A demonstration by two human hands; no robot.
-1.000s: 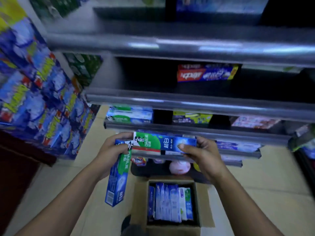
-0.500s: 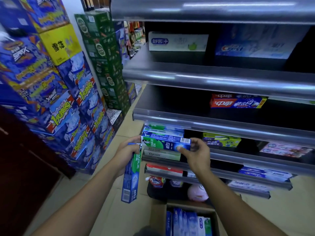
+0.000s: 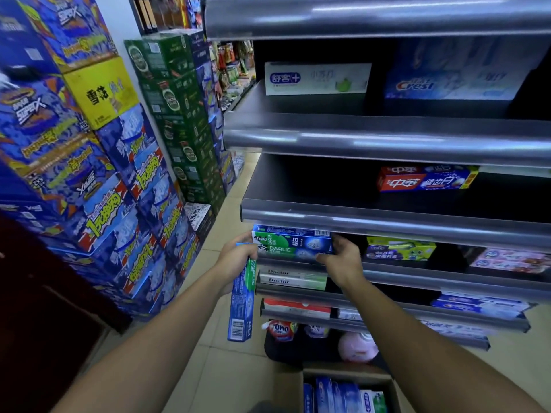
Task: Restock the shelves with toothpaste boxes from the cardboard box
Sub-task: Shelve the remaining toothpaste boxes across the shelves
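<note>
My left hand (image 3: 235, 260) grips a blue and green Darlie toothpaste box (image 3: 241, 305) that hangs upright beside the shelf unit. My right hand (image 3: 341, 259) holds the right end of another Darlie box (image 3: 290, 241), which lies flat on top of a Darlie box on the third shelf (image 3: 417, 277), at its left end. The open cardboard box (image 3: 346, 375) stands on the floor at the bottom, with several toothpaste boxes (image 3: 343, 396) upright inside.
Other toothpaste boxes lie on the shelves: a red one (image 3: 426, 180), a white one (image 3: 317, 79), a Crest one (image 3: 453, 81), a green and purple one (image 3: 401, 248). Stacked beverage cartons (image 3: 98, 174) wall in the left. Detergent bags (image 3: 283, 329) sit on the floor.
The view has tilted up toward the shelves. My right hand has carried the flat Darlie box forward onto the stack on the third shelf. My left hand still holds its upright box.
</note>
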